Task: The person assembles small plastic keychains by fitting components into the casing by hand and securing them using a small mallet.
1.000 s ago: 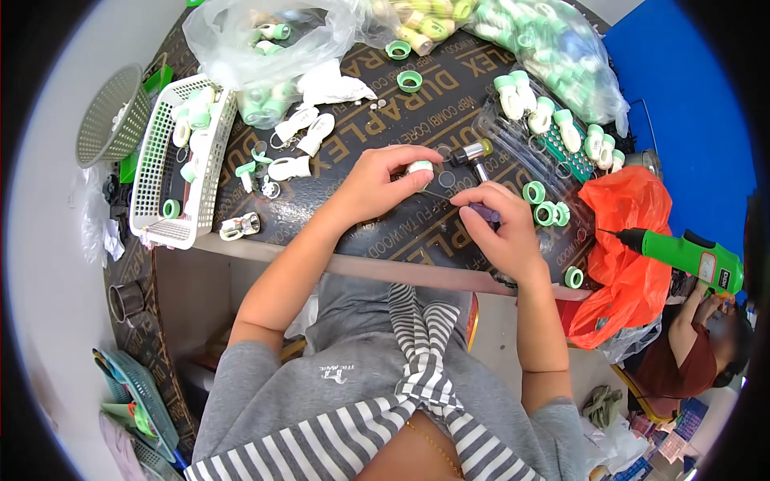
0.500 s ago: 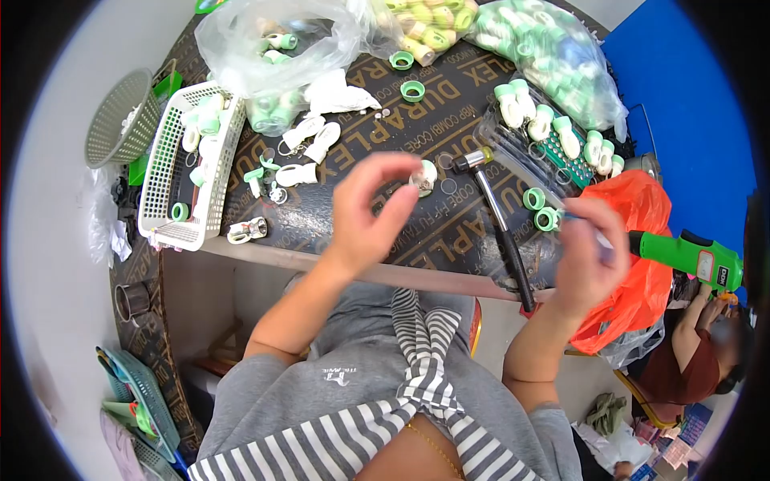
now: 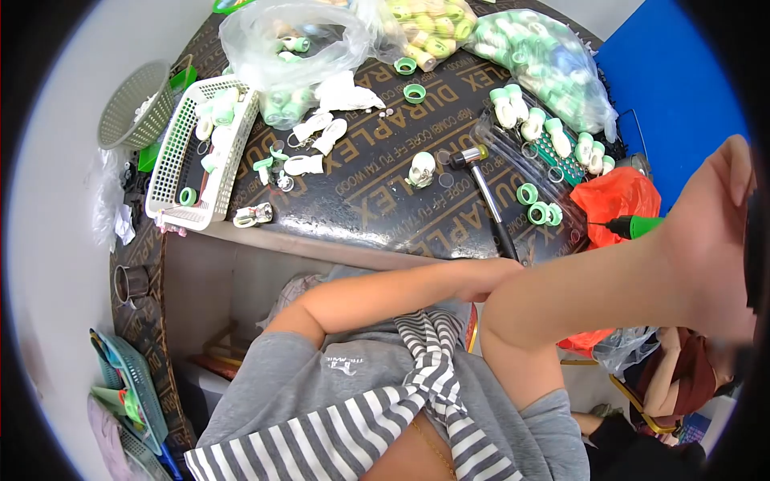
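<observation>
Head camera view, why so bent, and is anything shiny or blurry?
Head view: black rounded corners and the dark printed tabletop's bowed front edge suggest wide-lens distortion; pale glare shows near that edge; the raised right hand looks smeared.

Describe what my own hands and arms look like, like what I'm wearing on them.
Your left hand and right hand are both ungloved, with bare forearms. The left sleeve and right sleeve are plain grey and short, stopping above the elbows. The right hand is too blurred to rule out a ring.
</observation>
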Demonstrator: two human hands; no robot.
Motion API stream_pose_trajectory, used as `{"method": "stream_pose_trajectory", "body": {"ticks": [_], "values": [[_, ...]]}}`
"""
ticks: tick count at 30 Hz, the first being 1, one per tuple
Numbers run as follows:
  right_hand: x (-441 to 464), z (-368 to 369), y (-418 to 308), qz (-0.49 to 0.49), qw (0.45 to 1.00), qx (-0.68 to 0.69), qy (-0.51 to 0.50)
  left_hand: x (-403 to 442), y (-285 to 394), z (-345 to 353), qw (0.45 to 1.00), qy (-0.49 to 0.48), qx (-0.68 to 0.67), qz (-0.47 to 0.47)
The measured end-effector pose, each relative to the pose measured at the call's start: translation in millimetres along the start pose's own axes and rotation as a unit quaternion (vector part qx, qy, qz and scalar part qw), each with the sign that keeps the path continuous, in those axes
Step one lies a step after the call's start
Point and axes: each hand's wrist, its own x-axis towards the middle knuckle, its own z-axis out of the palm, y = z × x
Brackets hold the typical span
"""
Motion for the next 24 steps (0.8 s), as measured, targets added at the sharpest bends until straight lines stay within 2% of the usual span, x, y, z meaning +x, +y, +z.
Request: {"method": "stream_pose_trajectory", "body": {"ticks": [2, 3, 6, 8, 10, 11, 12, 13, 14, 15, 16, 17, 18, 19, 20, 22, 24], "values": [[6, 3, -3, -0.029, 0.998, -0.025, 0.042, 6, 2, -3, 0.987, -0.067, -0.143, -0.039], [8, 3, -5, -0.044, 0.996, -0.039, 0.063, 9, -3, -11, 0.987, -0.068, -0.141, -0.040], [12, -8, -14, -0.070, 0.993, -0.058, 0.072, 10, -7, -39, 0.988, -0.099, -0.081, -0.084], [16, -33, -27, -0.089, 0.993, -0.068, 0.049, -19, 3, -54, 0.979, -0.201, 0.024, -0.034], [17, -54, -40, -0.106, 0.991, -0.081, 0.027, -62, 13, -50, 0.998, -0.041, 0.008, 0.037], [15, -58, -45, -0.112, 0.990, -0.087, 0.016, -81, 19, -50, 0.988, 0.033, 0.048, 0.140], [2, -61, -43, -0.079, 0.982, -0.169, 0.013, -99, 24, -54, 0.961, 0.107, 0.090, 0.240], [-18, -69, -28, -0.063, 0.962, -0.251, 0.085, -119, 27, -65, 0.941, 0.169, 0.083, 0.280], [-44, -79, -6, -0.045, 0.930, -0.329, 0.155, -133, 30, -71, 0.910, 0.201, 0.008, 0.362], [-76, -89, 14, 0.002, 0.900, -0.435, -0.013, -144, 35, -77, 0.868, 0.293, 0.041, 0.399], [-99, -63, 36, 0.204, 0.903, -0.378, 0.019, -151, 36, -91, 0.833, 0.363, 0.103, 0.404], [-121, -58, 53, 0.311, 0.893, -0.324, -0.022, -153, 40, -100, 0.802, 0.408, 0.165, 0.404], [-149, -66, 73, 0.352, 0.889, -0.290, -0.038, -149, 43, -103, 0.791, 0.420, 0.202, 0.397], [-167, -63, 82, 0.390, 0.883, -0.259, -0.041, -144, 46, -105, 0.779, 0.432, 0.237, 0.389], [-180, -60, 88, 0.388, 0.881, -0.265, -0.057, -138, 46, -108, 0.783, 0.434, 0.274, 0.351], [-195, -61, 96, 0.377, 0.866, -0.314, -0.099, -119, 47, -112, 0.711, 0.456, 0.410, 0.344], [-196, -57, 95, 0.352, 0.850, -0.364, -0.144, -111, 49, -110, 0.712, 0.449, 0.440, 0.313]]}}
